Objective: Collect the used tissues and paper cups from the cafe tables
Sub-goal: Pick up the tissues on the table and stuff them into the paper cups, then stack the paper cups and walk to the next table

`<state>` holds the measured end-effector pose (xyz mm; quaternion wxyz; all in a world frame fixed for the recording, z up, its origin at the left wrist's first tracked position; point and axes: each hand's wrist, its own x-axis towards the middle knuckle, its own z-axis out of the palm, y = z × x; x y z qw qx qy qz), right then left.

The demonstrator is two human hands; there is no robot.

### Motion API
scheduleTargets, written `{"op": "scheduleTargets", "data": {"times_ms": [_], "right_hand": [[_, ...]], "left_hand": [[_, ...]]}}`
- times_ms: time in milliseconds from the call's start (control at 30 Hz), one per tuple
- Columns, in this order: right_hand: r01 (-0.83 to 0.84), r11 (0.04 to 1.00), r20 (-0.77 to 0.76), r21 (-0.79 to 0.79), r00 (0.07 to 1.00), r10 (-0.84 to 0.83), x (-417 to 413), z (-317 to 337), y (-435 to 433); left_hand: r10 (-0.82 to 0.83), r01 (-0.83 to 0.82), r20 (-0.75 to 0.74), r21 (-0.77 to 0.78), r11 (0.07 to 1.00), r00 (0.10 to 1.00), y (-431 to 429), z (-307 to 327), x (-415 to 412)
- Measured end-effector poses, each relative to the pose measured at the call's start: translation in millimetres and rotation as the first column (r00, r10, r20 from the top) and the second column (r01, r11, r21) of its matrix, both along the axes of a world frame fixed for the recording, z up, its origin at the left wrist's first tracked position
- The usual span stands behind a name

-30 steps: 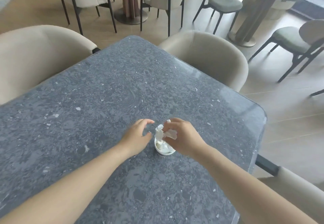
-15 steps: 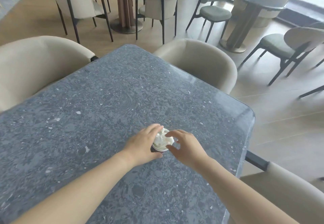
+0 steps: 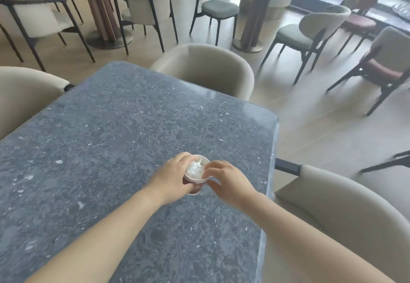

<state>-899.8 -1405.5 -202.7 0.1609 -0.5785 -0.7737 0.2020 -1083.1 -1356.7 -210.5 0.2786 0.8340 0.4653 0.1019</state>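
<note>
Near the speckled grey counter's [image 3: 111, 138] right edge stand the stacked paper cups [image 3: 196, 181], crumpled tissue [image 3: 195, 168] inside. The left hand [image 3: 175, 177] has its grip wrapped round their side, and the right hand [image 3: 228, 178] has its grip pinching the rim.

The paper cups [image 3: 196, 180] are nested into one short stack, three or four white rolled rims showing one above another, with a brownish wall below. The stack is upright, mouth up, between the two hands. The left hand [image 3: 174, 178] grips its left side, and the forefinger and thumb of the right hand [image 3: 227, 179] pinch its right rim. A crumpled white tissue [image 3: 194, 168] fills the top cup, just beside the right forefinger's tip.
</note>
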Motion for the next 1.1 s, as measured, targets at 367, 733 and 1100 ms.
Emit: {"op": "scheduleTargets", "data": {"times_ms": [367, 733, 1100], "right_hand": [[0.342, 0.912, -0.102, 0.226, 0.939, -0.327, 109, 93, -140], [0.648, 0.639, -0.194, 0.414, 0.749, -0.634, 224, 148, -441], [0.819, 0.228, -0.226, 0.527, 0.393, -0.891, 264, 194, -721]], "left_hand": [[-0.356, 0.353, -0.03, 0.242, 0.904, 0.934, -82, 94, 130], [-0.66, 0.578, 0.122, 0.383, 0.72, 0.741, -338, 160, 298], [-0.908, 0.816, 0.264, 0.408, 0.41, 0.325, -594, 203, 419]]}}
